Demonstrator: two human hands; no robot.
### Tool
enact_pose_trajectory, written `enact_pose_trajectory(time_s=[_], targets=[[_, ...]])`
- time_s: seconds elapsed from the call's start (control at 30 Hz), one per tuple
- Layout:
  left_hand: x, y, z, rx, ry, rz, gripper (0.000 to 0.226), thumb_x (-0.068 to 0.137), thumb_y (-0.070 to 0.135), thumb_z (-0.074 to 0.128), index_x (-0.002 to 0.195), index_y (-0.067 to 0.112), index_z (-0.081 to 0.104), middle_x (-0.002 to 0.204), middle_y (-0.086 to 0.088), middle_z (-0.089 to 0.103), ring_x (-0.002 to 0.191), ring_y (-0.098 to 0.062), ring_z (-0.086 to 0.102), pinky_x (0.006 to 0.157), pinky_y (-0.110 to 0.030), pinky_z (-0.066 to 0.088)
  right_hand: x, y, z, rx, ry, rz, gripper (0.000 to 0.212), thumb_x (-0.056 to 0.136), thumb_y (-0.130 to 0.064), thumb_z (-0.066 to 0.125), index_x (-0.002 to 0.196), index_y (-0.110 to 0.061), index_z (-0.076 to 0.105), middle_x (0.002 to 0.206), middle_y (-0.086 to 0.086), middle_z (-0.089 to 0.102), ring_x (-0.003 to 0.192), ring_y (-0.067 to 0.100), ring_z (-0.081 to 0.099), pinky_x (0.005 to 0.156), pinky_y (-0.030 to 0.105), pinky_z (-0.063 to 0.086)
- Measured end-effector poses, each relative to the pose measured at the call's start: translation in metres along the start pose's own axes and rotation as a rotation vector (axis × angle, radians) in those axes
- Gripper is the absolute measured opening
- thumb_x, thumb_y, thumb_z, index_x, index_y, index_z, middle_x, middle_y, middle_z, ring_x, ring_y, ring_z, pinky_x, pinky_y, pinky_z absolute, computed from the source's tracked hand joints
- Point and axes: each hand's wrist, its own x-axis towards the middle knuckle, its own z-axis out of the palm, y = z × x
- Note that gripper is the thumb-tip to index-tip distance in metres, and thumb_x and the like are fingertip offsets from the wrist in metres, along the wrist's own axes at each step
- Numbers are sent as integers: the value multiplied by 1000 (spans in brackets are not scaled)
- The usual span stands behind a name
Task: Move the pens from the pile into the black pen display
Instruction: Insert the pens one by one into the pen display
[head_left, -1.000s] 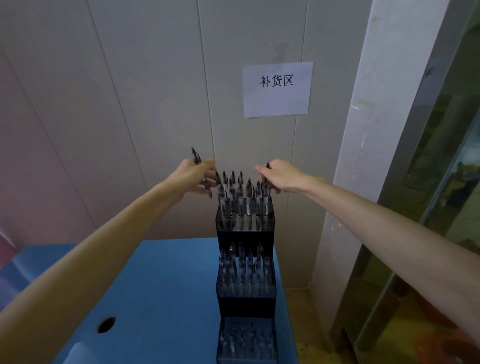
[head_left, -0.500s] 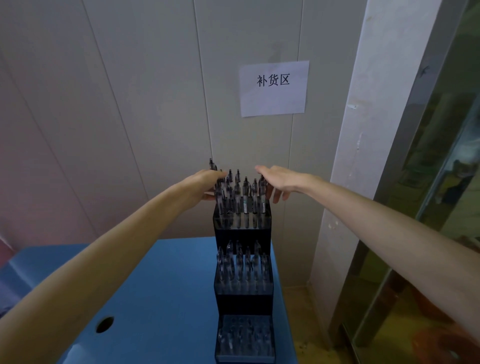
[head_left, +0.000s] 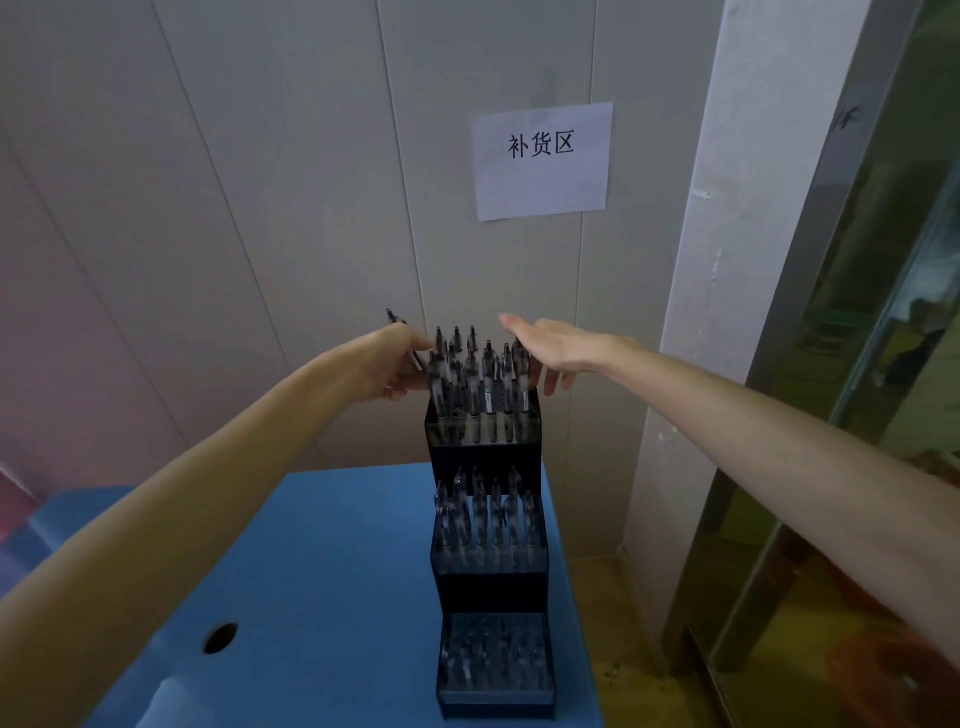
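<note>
Holding one dark pen (head_left: 400, 335) in a curled grip beside the top tier, the left hand (head_left: 390, 368) keeps it slanted, its upper end poking up past the knuckles toward the wall. The right hand (head_left: 551, 349) is flat and released, fingers straight, hovering over the right edge of the standing pens (head_left: 480, 382) with nothing in it. The black pen display (head_left: 488, 525) stands at the right edge of the blue table (head_left: 311, 571); its top and middle steps look filled and pens show in the lowest step too. No pile is in view. Such a pen is probably light, stiff and smooth-barrelled, so a pinch near mid-barrel should steer it best; the slots are packed close, so a careless push could knock neighbours askew. A second ago the right hand pinched a pen at the top row's right end; it has since let go and spread open. The left hand has moved in closer against the row, and the camera has tipped slightly, lifting the paper sign (head_left: 541, 161) in view.
</note>
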Motion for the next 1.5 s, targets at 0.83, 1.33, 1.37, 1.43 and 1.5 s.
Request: enact_pose_trajectory(time_s=[0.83,1.33,1.37,1.43,1.5], targets=[[6,2,19,103,-89,-11,62,88,77,40,85,17,52,71,-2,60,68,-19,51,73,-36,35,-9,-15,-3,25,249,-112,108,96,-75,2,130,9,61,88,25,70,102,35,68,68,29,34],[18,5,38,-12,-1,65,59,100,66,36,106,14,64,101,-7,68,94,-24,63,88,-38,47,-22,-18,18,117,118,-218,85,98,-74,11,161,-18,24,166,4,28,152,21,25,124,46,16],[19,4,39,-20,-1,73,59,99,67,38,109,15,63,103,-6,68,96,-23,63,90,-38,47,-23,-18,18,122,128,-213,83,99,-72,11,161,-18,24,165,5,29,152,22,26,124,47,16],[22,0,36,-54,34,69,60,96,69,42,109,13,60,101,-6,64,91,-22,59,92,-39,43,-25,-19,17,112,141,-207,83,99,-71,9,161,-18,24,165,6,29,152,23,27,124,48,16],[26,-4,30,-64,74,41,69,91,70,47,124,10,60,124,-11,64,109,-27,60,98,-42,42,-28,-21,17,90,152,-203,84,99,-71,9,161,-16,24,166,5,26,152,23,25,123,46,15]])
